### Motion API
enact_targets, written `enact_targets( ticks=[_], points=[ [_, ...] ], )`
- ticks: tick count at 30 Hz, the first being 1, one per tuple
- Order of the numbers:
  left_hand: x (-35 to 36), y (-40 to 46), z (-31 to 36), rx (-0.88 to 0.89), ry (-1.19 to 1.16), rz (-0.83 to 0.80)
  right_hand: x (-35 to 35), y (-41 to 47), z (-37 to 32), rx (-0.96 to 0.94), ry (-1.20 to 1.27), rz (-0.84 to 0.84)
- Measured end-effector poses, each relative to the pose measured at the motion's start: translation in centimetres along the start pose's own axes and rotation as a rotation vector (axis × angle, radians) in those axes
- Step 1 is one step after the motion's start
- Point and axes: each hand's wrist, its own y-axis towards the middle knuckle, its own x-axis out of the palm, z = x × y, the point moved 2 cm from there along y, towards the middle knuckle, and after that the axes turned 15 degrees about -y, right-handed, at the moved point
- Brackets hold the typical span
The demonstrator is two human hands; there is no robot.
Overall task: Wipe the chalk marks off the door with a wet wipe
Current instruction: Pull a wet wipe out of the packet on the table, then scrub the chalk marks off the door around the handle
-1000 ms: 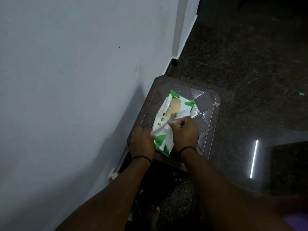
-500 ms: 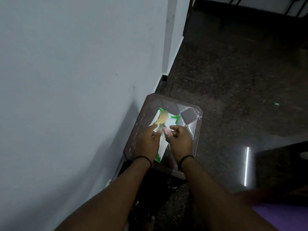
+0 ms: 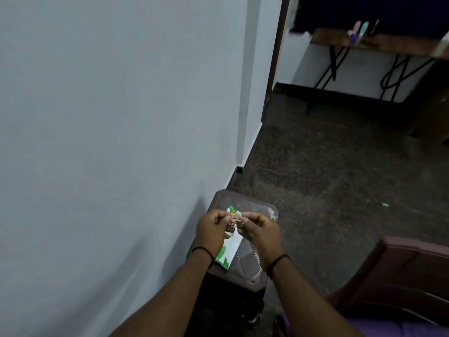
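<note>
A white and green wet wipe pack (image 3: 228, 250) lies on a dark brown plastic stool (image 3: 251, 266) beside the wall. Both hands are raised just above the pack, fingertips facing each other. My left hand (image 3: 211, 229) and my right hand (image 3: 262, 231) each pinch a small pale piece, apparently a wet wipe (image 3: 232, 219), between them. It is mostly hidden by the fingers. A brown door frame (image 3: 278, 49) stands at the far end of the wall. No chalk marks show.
The pale wall (image 3: 109, 142) runs along the left. Dark speckled floor (image 3: 328, 178) spreads to the right. A brown wooden chair (image 3: 410, 271) stands at the lower right. A wooden table on black legs (image 3: 379, 45) is in the far room.
Both hands have lifted off the pack and now hold a small pale piece between them. The camera has tilted up, bringing the doorway and far room into view.
</note>
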Motion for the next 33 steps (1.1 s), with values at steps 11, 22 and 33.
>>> enact_targets(
  ticks=[11, 22, 33],
  points=[
    [-3.2, -10.7, 17.6, 0.274, -0.15, 0.166, 4.1, -11.0, -15.0, -0.196, 0.148, -0.162],
    [-13.2, -24.4, 31.0, 0.574, -0.244, 0.329, 15.5, -25.7, -23.8, -0.514, 0.138, -0.348],
    [-23.8, -38.1, 41.2, 1.044, -0.084, 0.665, 25.3, -42.9, -31.2, -0.831, 0.283, -0.644]
  ],
)
